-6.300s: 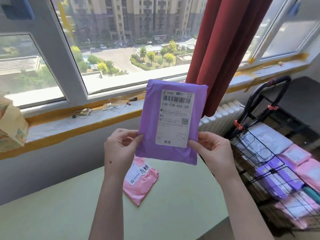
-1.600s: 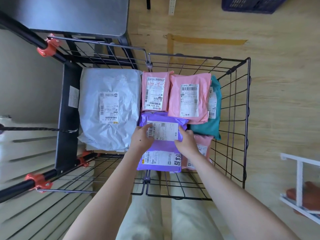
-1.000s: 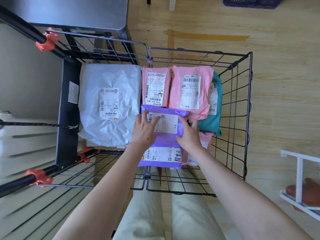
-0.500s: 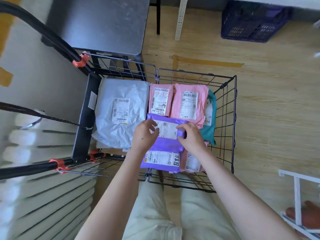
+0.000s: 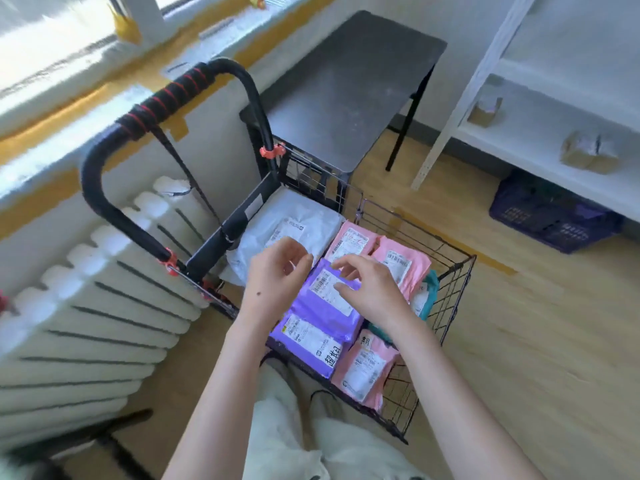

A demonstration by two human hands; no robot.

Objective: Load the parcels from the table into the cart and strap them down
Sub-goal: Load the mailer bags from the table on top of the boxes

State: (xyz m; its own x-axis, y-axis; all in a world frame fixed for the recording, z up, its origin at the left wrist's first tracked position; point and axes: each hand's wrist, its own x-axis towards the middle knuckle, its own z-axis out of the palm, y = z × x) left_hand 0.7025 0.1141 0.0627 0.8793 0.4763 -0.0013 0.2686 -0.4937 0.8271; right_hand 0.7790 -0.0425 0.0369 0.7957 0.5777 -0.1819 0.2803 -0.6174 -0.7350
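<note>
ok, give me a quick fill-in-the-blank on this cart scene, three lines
1. The left hand and right hand are over the top ____ parcel in the cart.
2. Behind the cart stands a dark ____.
3. Left of the cart stands a white ribbed ____.

Missing words: purple; table; radiator.

The black wire-mesh cart (image 5: pixel 453 292) holds flat plastic parcels, labels up: a large grey-white mailer (image 5: pixel 277 216) at the handle end, two pink mailers (image 5: pixel 349 242) beside it, a teal mailer (image 5: pixel 431 289) against the side wall, an upper purple mailer (image 5: pixel 313 311) overlapping a lower purple mailer (image 5: pixel 301 344), and a third pink mailer (image 5: pixel 363 372) nearest.
</note>
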